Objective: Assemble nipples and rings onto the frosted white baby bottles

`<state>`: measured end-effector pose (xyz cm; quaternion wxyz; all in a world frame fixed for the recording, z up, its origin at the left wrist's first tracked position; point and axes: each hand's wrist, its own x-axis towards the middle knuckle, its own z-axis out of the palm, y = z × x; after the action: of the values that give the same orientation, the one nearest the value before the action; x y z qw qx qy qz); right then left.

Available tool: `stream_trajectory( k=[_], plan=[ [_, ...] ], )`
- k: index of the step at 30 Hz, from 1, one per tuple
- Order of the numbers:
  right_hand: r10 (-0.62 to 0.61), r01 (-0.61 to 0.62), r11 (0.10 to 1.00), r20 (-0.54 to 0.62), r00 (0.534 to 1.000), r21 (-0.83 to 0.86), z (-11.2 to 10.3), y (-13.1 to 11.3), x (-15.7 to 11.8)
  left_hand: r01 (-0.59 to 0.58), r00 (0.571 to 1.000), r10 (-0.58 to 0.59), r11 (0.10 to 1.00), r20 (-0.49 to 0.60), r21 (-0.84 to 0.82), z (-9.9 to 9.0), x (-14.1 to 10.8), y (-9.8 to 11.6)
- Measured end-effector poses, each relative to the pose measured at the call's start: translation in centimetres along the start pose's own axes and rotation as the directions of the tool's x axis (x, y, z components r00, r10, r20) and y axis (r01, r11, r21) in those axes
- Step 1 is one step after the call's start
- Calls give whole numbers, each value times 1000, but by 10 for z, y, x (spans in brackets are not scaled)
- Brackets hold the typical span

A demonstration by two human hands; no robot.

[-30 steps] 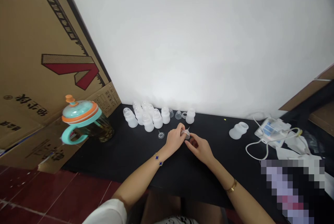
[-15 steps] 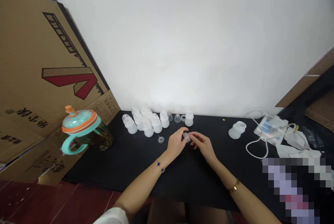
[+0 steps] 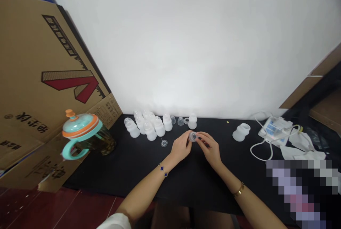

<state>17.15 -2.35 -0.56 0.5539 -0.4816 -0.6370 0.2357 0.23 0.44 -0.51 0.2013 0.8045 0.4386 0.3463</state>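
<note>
Between my two hands is a small clear round part [image 3: 192, 136], seen end-on, over the black table [image 3: 197, 182]. My left hand [image 3: 181, 147] grips its left side, and the fingertips of my right hand [image 3: 210, 148] pinch its right side. Ahead and to the left stand several white bottles [image 3: 151, 133] with clear domed tops. A clear disc with a thin stem [image 3: 164, 143] lies left of my left hand. Beyond my hands are a white bottle with a handle [image 3: 192, 121] and a clear dome [image 3: 180, 121].
A large jug with a teal and orange lid [image 3: 81, 126] stands at the left by a cardboard box [image 3: 23, 58]. On the right are an open white bottle [image 3: 241, 132], a white device with cables [image 3: 274, 131] and white sheets [image 3: 303, 152]. A white wall rises behind.
The clear part between my hands has turned, so its round end now faces the camera. My right fingers have shifted a little around it.
</note>
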Motion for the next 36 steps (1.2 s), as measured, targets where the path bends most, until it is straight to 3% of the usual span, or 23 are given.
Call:
stream_trajectory(
  k=[5,10,17,30,36],
  plan=[
    [-48,47,997,-9,999,-60,-1,-7,-1,54,998,-54,998,22,8,2,-1,0],
    [-29,28,996,-7,1000,-80,0,-6,-2,-11,1000,11,1000,20,8,3,-1,-3],
    [16,-15,999,16,1000,-32,-3,-3,2,35,996,-36,999,77,18,3,-2,0],
    [78,-79,996,18,997,40,-6,-4,6,-59,998,56,993,41,99,7,-4,0],
    [54,-54,998,6,999,33,-8,-2,6,-108,993,101,987,61,119,7,-4,1]
  ],
)
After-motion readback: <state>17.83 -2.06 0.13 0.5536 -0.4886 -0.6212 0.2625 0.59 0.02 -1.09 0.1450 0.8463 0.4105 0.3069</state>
